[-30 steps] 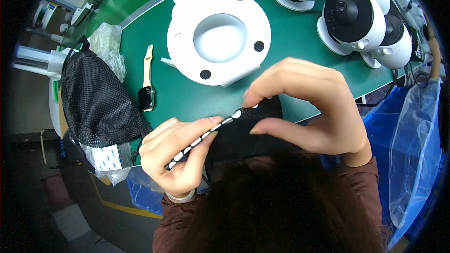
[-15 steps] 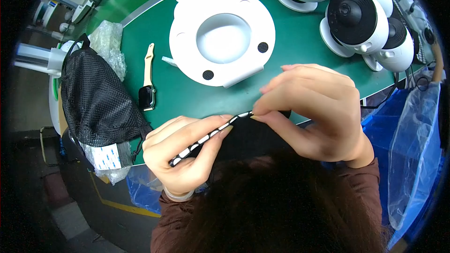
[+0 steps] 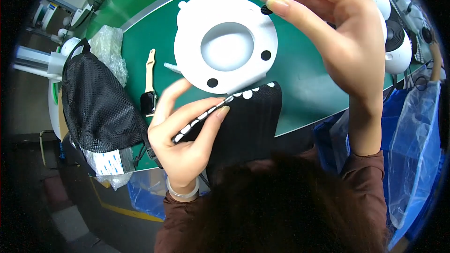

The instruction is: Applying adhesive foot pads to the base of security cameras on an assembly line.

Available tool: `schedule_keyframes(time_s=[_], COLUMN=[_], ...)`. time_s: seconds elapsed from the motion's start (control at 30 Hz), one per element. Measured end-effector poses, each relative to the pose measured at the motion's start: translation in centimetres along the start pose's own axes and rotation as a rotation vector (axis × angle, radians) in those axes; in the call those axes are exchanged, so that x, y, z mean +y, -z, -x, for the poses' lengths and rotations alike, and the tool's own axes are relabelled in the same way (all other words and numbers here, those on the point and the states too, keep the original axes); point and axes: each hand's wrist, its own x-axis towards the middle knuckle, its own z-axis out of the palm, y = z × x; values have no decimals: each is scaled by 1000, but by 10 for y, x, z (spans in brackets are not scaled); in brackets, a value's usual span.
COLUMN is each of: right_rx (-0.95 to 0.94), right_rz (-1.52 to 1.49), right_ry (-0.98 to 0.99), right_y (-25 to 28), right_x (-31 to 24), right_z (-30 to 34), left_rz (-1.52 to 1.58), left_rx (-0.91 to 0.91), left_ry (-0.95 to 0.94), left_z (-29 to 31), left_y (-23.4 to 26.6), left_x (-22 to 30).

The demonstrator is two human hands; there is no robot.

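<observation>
White moulded plastic, smooth and matt, forms the round base plate (image 3: 225,42) lying flat on the green bench (image 3: 300,70); it has a shallow circular well at its centre, 2 black dots showing on its face and small tabs along its rim. Just below the plate, the left hand (image 3: 187,136) is clenched on a flat black sheet (image 3: 243,122) edged with a row of white spots where dots are gone, thumb on top and fingers beneath, the sheet's upper edge overlapping the plate's lower rim. Above the plate's upper right rim, the right hand (image 3: 337,33) pinches 1 small black round pad (image 3: 266,9) between thumb and forefinger, held clear of the surface. Left of the plate lies a watch (image 3: 149,84) with a tan strap and dark square face, and further left a black mesh bag (image 3: 96,103) and crinkled clear wrap (image 3: 108,49). Right of the plate stand glossy white domed camera bodies (image 3: 398,47), close to the bench's edge. Bare green surface stays open between plate and watch.
</observation>
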Motion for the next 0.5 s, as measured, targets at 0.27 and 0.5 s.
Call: schedule_keyframes(time_s=[0.27, 0.5], right_rx=[-176, -207], right_rz=[5, 28], right_ry=[-161, -126], right_y=[1, -2], right_x=[2, -5], right_z=[-7, -10], left_rz=[93, 95], left_rx=[-55, -45], left_ry=[40, 8], left_z=[-3, -5], left_y=[-1, -1], left_x=[0, -2])
